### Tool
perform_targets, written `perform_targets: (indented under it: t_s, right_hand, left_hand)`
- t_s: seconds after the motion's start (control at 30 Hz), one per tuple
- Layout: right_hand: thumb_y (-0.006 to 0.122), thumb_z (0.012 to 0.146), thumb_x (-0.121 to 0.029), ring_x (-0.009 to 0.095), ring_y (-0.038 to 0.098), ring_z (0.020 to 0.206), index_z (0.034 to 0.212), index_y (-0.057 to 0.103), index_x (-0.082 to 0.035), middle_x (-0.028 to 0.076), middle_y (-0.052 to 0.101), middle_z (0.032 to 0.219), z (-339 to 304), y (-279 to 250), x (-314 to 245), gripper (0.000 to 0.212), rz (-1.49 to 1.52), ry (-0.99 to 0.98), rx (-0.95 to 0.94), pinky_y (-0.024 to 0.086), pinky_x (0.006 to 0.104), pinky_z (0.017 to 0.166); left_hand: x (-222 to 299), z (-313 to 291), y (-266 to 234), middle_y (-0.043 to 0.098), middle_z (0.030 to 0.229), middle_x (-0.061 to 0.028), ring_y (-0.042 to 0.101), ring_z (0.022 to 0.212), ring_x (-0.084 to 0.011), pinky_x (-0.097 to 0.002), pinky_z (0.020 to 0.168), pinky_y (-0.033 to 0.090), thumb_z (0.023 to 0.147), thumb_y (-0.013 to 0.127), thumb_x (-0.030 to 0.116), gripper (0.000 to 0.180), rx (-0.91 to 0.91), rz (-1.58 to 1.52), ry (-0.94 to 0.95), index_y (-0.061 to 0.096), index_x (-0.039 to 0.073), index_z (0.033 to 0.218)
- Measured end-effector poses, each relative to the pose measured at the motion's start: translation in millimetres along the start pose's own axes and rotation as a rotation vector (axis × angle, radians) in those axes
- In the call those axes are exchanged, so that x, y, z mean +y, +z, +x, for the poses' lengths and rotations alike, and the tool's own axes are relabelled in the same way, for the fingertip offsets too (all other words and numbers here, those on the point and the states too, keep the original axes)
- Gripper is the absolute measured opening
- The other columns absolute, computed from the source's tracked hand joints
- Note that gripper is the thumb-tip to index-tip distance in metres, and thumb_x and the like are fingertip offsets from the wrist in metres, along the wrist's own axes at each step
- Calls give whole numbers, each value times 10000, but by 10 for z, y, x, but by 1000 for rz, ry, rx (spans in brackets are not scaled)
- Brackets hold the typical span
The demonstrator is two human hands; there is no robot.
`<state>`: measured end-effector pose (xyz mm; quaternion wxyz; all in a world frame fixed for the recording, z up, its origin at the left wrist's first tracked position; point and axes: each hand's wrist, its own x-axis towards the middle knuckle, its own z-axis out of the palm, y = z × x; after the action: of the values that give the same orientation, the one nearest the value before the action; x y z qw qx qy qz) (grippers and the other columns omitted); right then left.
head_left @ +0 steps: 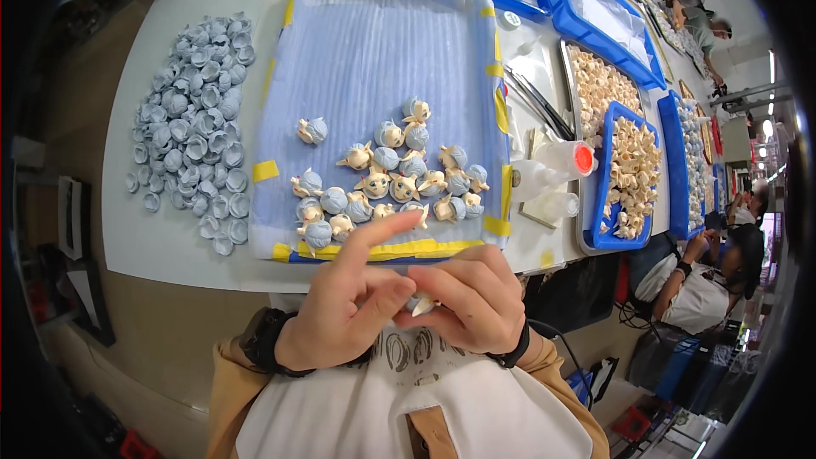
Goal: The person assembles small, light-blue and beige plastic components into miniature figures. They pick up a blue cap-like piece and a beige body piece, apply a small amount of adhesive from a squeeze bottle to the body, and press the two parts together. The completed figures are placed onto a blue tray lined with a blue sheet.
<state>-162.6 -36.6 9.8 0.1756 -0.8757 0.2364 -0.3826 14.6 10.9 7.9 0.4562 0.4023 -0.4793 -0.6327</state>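
Note:
Low in front of my body, just off the table's near edge, both hands meet around a small doll head (422, 305). A pale pointed ear and a bit of blue-grey show between the fingers; the rest is hidden. My left hand (340, 310) presses thumb and curled fingers against it, its index finger stretched out toward the tray. My right hand (476, 299) pinches it from the other side. Beyond them, several doll heads with blue-grey hair (404, 188) and pointed ears lie on a cloth-lined blue tray (374, 59) edged with yellow tape.
Left of the tray is a heap of blue-grey shell-like hair pieces (197, 119). To the right stand a bottle with a red cap (565, 157), tweezers (544, 102) and a blue bin (605, 204) of cream-coloured parts. Co-workers (705, 280) sit farther right.

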Motion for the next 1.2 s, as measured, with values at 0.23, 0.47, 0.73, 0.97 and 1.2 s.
perform_targets:
  t_s: [0.23,0.47,0.73,0.97,1.2]
  right_hand:
    - [725,630,-65,282,491,769,982,620,-12,94,589,841,-151,-299,209,371,-252,381,-94,392,381,715]
    - [716,683,-140,297,438,945,1199,534,-59,113,511,1065,-90,-163,193,553,-406,442,-213,353,402,833]
    - [655,726,-63,312,486,991,1175,531,0,170,503,1098,-215,-217,183,470,-236,401,41,403,382,854]
    - [640,710,1,295,537,937,1071,592,2,166,533,1052,-295,-195,171,364,-202,391,135,441,353,808]
    - [660,670,29,292,552,875,997,630,-13,147,574,983,-316,-223,147,331,-164,373,153,450,351,746]
  left_hand:
    - [258,-604,-518,632,899,-160,621,798,-211,-300,720,495,824,653,220,585,-72,292,422,386,-26,1283]
    - [344,-1130,-1163,96,1445,-245,220,1303,-394,-453,1004,307,572,820,364,1041,724,1330,-166,243,57,1383]
    - [-185,-785,-1228,89,1448,-239,92,1334,-439,-523,1061,146,565,790,465,1048,615,1496,-26,263,51,1370]
    - [-354,-699,-1139,363,1176,-156,379,1068,-337,-427,856,350,555,814,207,673,716,1360,210,480,73,1124]
    - [-367,-576,-1161,468,943,-121,477,854,-287,-359,696,406,610,755,67,373,679,1332,309,547,45,919]
